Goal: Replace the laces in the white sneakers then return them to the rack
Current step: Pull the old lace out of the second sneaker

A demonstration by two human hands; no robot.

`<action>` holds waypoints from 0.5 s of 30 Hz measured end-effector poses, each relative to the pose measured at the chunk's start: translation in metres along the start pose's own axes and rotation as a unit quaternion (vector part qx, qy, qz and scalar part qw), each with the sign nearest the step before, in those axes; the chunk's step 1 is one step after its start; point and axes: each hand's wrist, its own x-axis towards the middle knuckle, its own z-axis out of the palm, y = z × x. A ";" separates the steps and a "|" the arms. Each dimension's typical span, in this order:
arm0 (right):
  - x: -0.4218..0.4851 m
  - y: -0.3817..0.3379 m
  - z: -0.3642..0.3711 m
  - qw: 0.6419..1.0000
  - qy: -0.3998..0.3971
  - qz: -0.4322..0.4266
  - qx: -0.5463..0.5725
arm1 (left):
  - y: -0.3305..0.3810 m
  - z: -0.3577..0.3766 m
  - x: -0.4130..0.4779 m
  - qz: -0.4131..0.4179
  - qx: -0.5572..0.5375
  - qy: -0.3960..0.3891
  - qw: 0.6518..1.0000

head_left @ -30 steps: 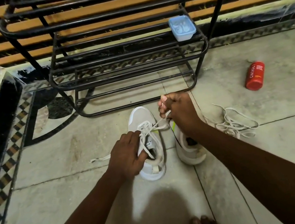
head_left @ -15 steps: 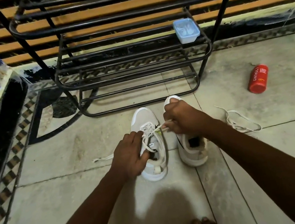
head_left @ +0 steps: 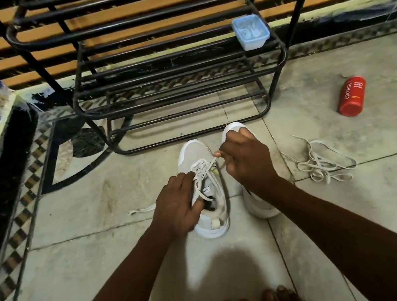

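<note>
White and half-laced, one sneaker (head_left: 196,154) stands on the tiled floor (head_left: 81,196), its toe towards the black rack (head_left: 174,78) at twelve o'clock. Your left hand (head_left: 175,206) grips its opening. Your right hand (head_left: 246,160) pinches its lace (head_left: 202,170) taut and hides most of the second sneaker (head_left: 261,209) beside it. A loose lace (head_left: 323,163) lies at three o'clock, a red bottle (head_left: 351,96) at two, and a blue tub (head_left: 250,32) sits on the rack.
</note>
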 end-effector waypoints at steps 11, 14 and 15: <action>0.023 -0.016 -0.004 0.996 -0.045 -0.073 0.013 | 0.005 -0.003 0.001 -0.002 0.021 -0.002 1.000; 0.022 -0.021 -0.003 0.993 0.002 0.046 0.104 | 0.004 -0.002 0.001 -0.002 0.015 0.000 1.000; 0.021 -0.020 -0.003 0.984 0.032 0.103 0.140 | 0.004 -0.002 0.001 -0.002 0.014 0.001 1.000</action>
